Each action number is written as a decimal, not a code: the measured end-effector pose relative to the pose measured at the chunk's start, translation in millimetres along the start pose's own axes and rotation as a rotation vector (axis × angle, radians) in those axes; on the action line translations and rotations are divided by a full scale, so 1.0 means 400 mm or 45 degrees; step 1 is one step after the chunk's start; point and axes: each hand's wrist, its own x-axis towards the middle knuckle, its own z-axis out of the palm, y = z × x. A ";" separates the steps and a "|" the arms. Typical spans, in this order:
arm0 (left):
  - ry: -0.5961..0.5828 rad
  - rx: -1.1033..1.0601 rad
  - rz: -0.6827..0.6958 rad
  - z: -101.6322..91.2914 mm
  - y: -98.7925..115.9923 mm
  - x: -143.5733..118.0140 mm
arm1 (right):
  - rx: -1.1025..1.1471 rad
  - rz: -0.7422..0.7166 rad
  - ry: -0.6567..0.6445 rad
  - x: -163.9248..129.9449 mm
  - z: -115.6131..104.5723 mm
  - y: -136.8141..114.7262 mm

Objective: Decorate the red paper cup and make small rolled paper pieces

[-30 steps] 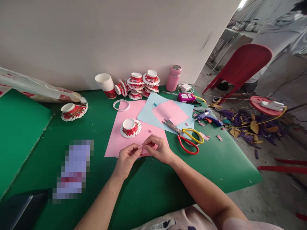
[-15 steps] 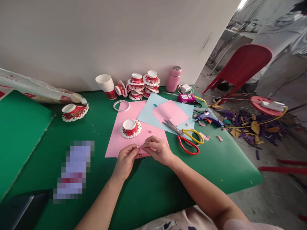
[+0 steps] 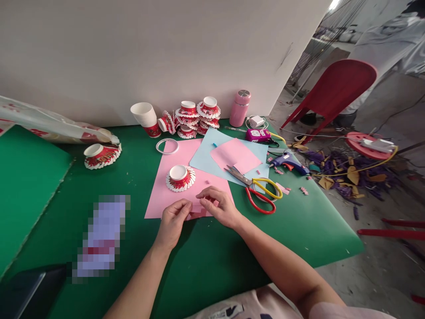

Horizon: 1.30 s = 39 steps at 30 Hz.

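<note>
Below frame centre, over pink paper (image 3: 166, 195), the left hand (image 3: 172, 221) pinches closed, contents unclear; the right hand (image 3: 222, 208) gapes.

We note a pink flask (image 3: 239, 110) near the wall (image 3: 172, 53), white charger (image 3: 256, 120) beside it; red chair (image 3: 345, 86) beyond the counter (image 3: 299, 226).

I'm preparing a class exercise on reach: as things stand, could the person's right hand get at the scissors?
Probably yes. The right hand has its thumb and forefinger parted, and the scissors lie close by, forward and to its right, with nothing visible standing between them.
</note>
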 end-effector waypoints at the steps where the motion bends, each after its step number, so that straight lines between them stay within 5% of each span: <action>1: -0.023 0.069 0.024 -0.001 0.001 -0.001 | 0.006 0.057 -0.011 0.001 0.001 -0.002; 6: -0.105 0.266 0.103 -0.003 0.007 -0.009 | 0.040 0.122 -0.045 0.001 0.014 0.008; 16: -0.097 0.169 0.073 0.007 0.008 -0.005 | 0.403 0.269 0.013 0.001 0.027 0.025; 22: -0.149 0.242 0.127 -0.002 0.008 -0.007 | 0.465 0.355 -0.145 0.002 0.013 0.016; 32: -0.139 -0.028 0.016 0.004 0.001 -0.006 | 1.009 0.573 -0.147 0.007 0.023 0.007; 39: -0.083 -0.231 -0.077 0.014 0.003 -0.007 | 1.101 0.646 -0.201 0.006 0.024 0.008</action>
